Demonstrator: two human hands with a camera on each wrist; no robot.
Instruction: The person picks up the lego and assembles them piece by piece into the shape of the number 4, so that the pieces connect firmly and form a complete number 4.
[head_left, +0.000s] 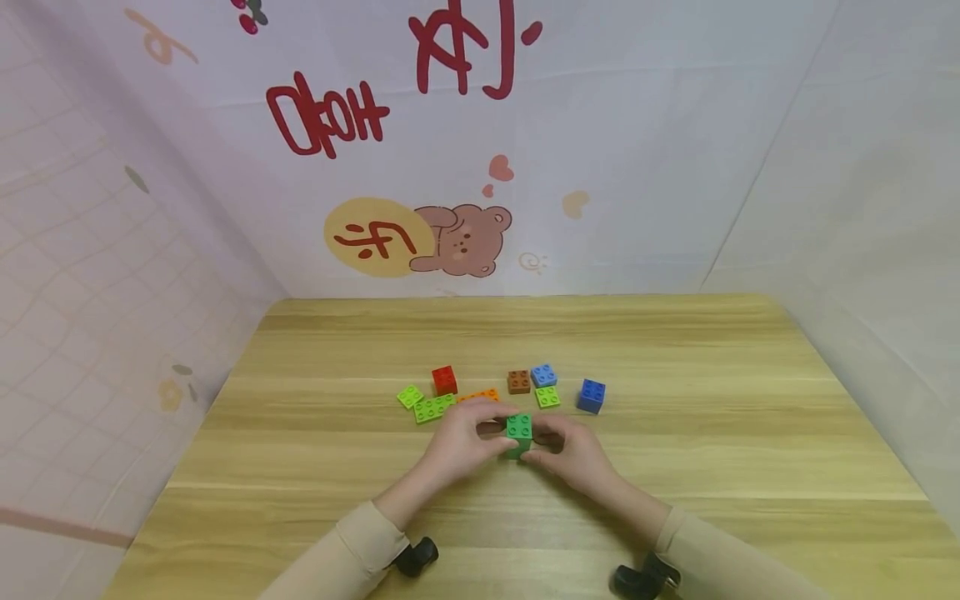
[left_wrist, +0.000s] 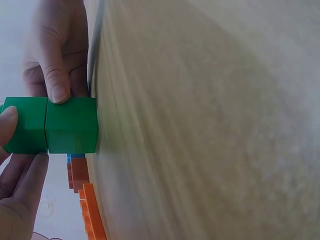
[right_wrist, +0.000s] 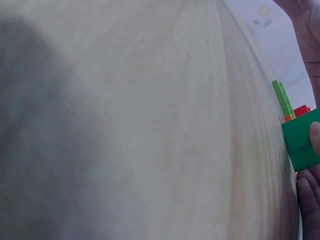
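Observation:
Two green toy building bricks stand one on top of the other on the table, in the middle of the head view. My left hand (head_left: pixel 461 437) pinches the upper green brick (left_wrist: pixel 31 127) between thumb and fingers from the left. From the other side my right hand (head_left: pixel 577 457) holds the lower green brick (left_wrist: pixel 72 127), its thumb resting against that brick's side. The left wrist view shows a thin seam between the two bricks, and whether they are fully pressed together I cannot tell. Studs show on the upper one in the head view.
Behind my hands on the wooden table (head_left: pixel 337 467) lie a red brick (head_left: pixel 445 381), a lime plate (head_left: pixel 410 396), a longer lime brick (head_left: pixel 435 408), an orange brick (head_left: pixel 487 393), a brown brick (head_left: pixel 519 382), a light blue brick (head_left: pixel 544 375), another lime plate (head_left: pixel 547 397) and a dark blue brick (head_left: pixel 592 396).

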